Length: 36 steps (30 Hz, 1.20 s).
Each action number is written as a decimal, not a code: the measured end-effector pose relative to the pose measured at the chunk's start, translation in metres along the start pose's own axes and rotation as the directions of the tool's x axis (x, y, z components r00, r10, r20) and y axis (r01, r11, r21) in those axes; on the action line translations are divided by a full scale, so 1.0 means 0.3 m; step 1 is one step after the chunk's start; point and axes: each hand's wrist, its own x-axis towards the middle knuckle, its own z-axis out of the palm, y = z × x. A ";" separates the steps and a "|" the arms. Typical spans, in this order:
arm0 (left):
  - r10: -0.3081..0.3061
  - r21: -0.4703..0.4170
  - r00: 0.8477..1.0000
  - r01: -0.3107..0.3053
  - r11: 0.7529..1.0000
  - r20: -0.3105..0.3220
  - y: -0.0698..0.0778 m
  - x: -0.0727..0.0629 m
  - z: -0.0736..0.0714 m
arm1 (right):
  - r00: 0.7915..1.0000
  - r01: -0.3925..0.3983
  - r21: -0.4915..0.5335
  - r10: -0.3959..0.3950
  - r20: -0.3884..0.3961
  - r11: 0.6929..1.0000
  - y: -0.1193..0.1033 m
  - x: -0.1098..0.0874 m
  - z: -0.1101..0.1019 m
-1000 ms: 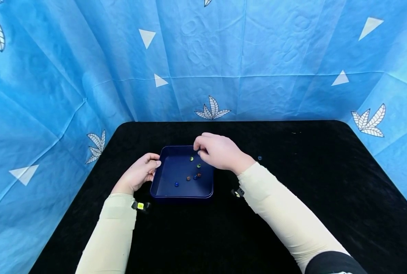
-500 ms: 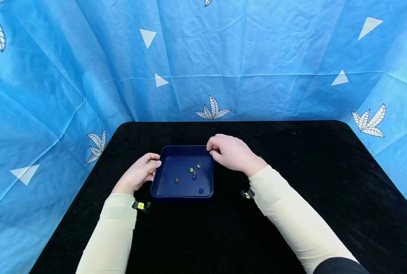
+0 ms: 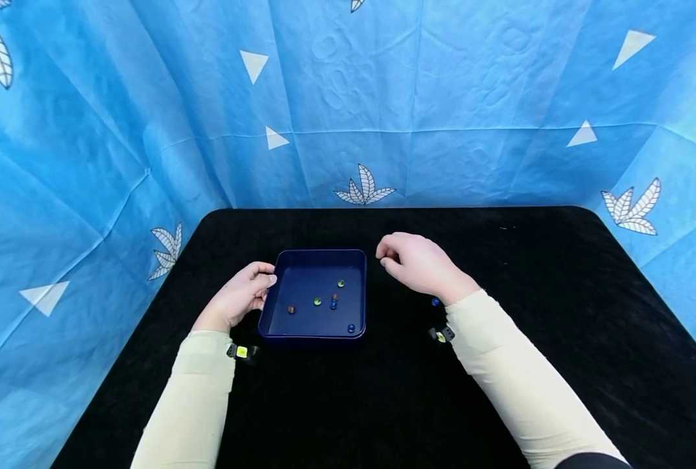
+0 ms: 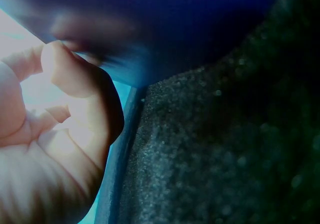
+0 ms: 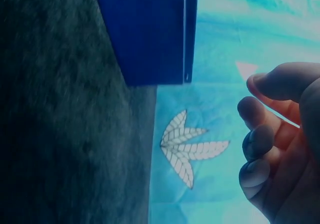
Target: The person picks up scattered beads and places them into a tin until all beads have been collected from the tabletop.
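My left hand (image 3: 239, 296) grips the left wall of a square navy-blue tray (image 3: 312, 337), thumb at the rim and fingers outside. In the left wrist view, the left hand (image 4: 75, 114) has its fingertips against the blue wall. Several glass marbles lie in the tray, among them a green marble (image 3: 317, 301), an orange-brown marble (image 3: 292, 309) and a blue marble (image 3: 351, 327). To the right of the tray, my right hand (image 3: 420, 264) hovers with loosely curled fingers. The right wrist view shows nothing held in that hand (image 5: 280, 134).
A black cloth (image 3: 348, 404) covers the table. Another blue marble (image 3: 435, 301) lies on it beside my right wrist. Blue patterned curtain (image 3: 336, 85) hangs behind the table and along both sides.
My right hand has moved right, from over the tray's far right corner to outside it. Several marbles have rolled inside the tray. The left hand has stayed on the tray wall.
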 end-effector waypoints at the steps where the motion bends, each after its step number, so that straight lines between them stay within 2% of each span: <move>1: 0.002 0.000 1.000 -0.002 1.000 0.000 0.002 0.000 0.000 | 1.000 -0.010 0.004 0.010 -0.002 1.000 0.008 -0.004 -0.004; 7: -0.004 -0.002 1.000 0.004 1.000 -0.004 0.010 -0.005 0.002 | 0.998 -0.065 0.024 0.065 -0.005 0.998 0.070 -0.035 -0.022; 14: -0.014 -0.003 1.000 0.014 1.000 -0.002 0.011 -0.010 0.002 | 0.992 -0.128 0.037 0.128 0.007 0.991 0.130 -0.077 -0.011; 28: 0.000 0.018 1.000 0.000 1.000 0.003 0.011 -0.006 0.003 | 0.984 -0.164 0.045 0.160 0.074 0.985 0.199 -0.145 0.022; 32: -0.005 0.018 1.000 0.005 1.000 -0.004 0.009 -0.005 0.001 | 0.985 -0.159 0.059 0.154 0.075 0.986 0.219 -0.156 0.018; 36: -0.010 0.003 1.000 0.010 1.000 -0.007 0.006 -0.004 -0.001 | 0.980 -0.190 0.054 0.186 0.073 0.980 0.249 -0.165 0.013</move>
